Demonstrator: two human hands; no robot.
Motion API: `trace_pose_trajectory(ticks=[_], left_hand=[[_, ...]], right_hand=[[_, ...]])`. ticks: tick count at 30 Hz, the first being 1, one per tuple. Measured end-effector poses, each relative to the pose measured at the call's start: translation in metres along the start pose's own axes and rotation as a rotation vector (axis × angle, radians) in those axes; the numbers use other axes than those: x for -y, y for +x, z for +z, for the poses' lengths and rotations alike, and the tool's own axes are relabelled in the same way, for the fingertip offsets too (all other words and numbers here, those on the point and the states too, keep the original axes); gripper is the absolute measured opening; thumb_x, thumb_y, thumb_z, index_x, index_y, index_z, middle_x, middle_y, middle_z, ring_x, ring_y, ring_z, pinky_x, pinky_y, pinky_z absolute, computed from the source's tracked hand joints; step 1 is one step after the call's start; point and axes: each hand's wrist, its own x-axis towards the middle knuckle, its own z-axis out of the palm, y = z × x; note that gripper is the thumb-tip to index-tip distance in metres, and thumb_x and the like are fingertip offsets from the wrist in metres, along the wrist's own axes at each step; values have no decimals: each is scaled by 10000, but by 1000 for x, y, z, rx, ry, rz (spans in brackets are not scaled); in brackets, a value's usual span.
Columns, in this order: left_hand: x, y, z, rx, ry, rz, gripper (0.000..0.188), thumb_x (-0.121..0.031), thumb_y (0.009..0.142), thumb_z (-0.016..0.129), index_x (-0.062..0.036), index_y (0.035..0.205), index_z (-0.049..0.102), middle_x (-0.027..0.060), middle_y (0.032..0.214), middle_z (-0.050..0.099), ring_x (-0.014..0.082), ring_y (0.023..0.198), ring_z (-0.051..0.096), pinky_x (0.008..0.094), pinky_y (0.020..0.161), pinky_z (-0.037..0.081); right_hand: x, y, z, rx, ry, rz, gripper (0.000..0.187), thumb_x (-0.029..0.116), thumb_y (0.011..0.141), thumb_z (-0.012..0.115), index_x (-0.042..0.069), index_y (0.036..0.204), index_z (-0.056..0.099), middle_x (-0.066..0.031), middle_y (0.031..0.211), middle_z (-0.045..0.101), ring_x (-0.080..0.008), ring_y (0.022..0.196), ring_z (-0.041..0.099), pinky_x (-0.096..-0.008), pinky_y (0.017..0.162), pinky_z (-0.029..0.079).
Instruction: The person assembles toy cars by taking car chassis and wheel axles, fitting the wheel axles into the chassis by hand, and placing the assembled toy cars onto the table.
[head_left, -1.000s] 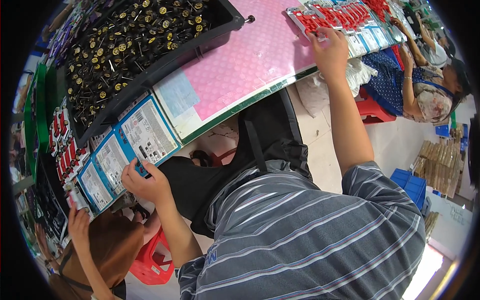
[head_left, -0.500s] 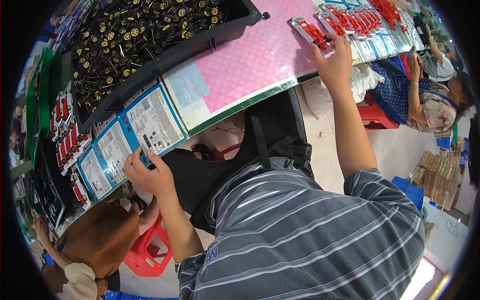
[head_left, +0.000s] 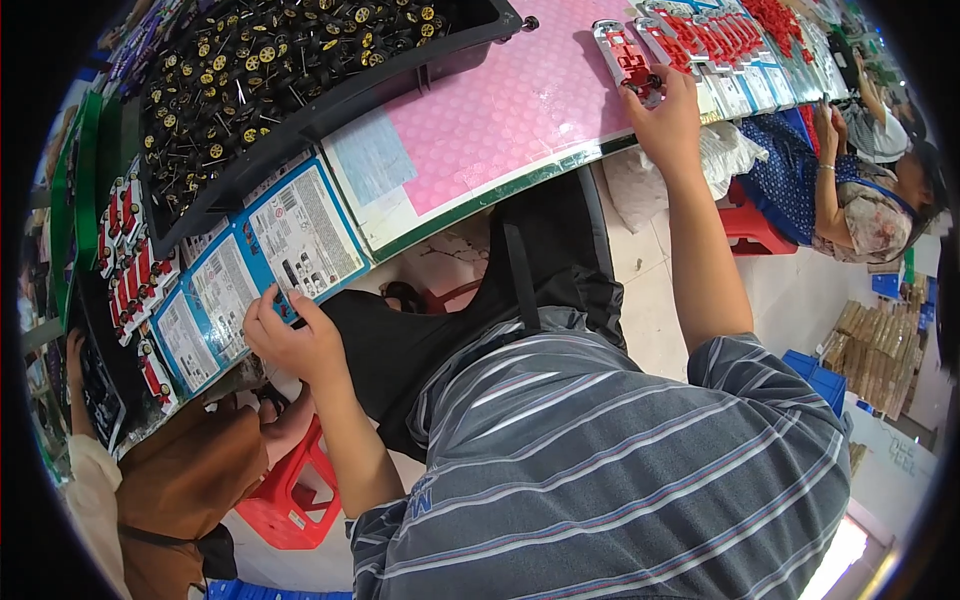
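At the far right of the table, a toy car body (head_left: 622, 52), silver-grey with red inside, lies upside down at an angle. My right hand (head_left: 664, 125) has thumb and fingers closed around its near end, where a black wheel shows between the fingertips. Part of that end is hidden by the fingers. My left hand (head_left: 300, 340) rests at the table's near edge beside a blue and white printed card (head_left: 308, 235). Its thumb and forefinger are apart, with nothing visible between them.
A large black bin (head_left: 330, 112) of yellow-hubbed wheels on axles stands at the left. Red and white toy cars (head_left: 130, 285) sit beyond it. More car bodies (head_left: 705, 40) line the right, near red parts (head_left: 775, 25). Co-workers sit on both sides, by red stools (head_left: 300, 495).
The toy car under my right hand has swung round a little, its far end shifting right. My left hand has barely moved. The co-worker at lower left has shifted an arm.
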Motion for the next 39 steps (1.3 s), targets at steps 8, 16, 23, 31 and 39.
trace_pose_trajectory(ticks=[8,16,23,31,39], left_hand=[[-33,-9,-8,15,-651,-113,102,-5,894,626,24,990,644,148,1007,618,254,873,623,325,741,523],[-131,-14,11,1085,-1795,-695,473,-310,1031,560,-2,1379,472,133,1171,650,110,794,616,220,607,477],[-122,-12,17,823,-1915,-668,487,-292,1027,578,-31,1403,411,132,1289,567,243,1128,622,384,918,547],[-103,-16,15,647,-1789,-607,492,-262,1036,564,-34,1433,387,134,1330,548,248,1174,593,380,901,549],[-100,-4,13,485,-1840,-540,510,-275,1032,574,-28,1435,381,139,1335,536,252,1168,587,354,821,549]], right_hand=[[27,-2,-15,81,42,46,523,220,726,837,-43,1136,645,-214,1081,662,-345,972,654,-401,869,523],[143,-58,-65,680,731,-39,539,58,714,844,-11,1201,625,-90,1147,642,-156,1028,627,-314,853,577],[175,-62,-55,739,738,-338,583,100,675,842,6,1203,612,-150,1143,648,-306,1006,649,-365,855,536],[199,-58,-46,795,684,-414,624,114,673,865,6,1228,600,-179,1142,641,-367,1051,637,-401,909,524],[217,-40,-41,838,638,-492,615,162,683,885,0,1206,605,-173,1152,644,-376,1035,645,-405,898,530]])
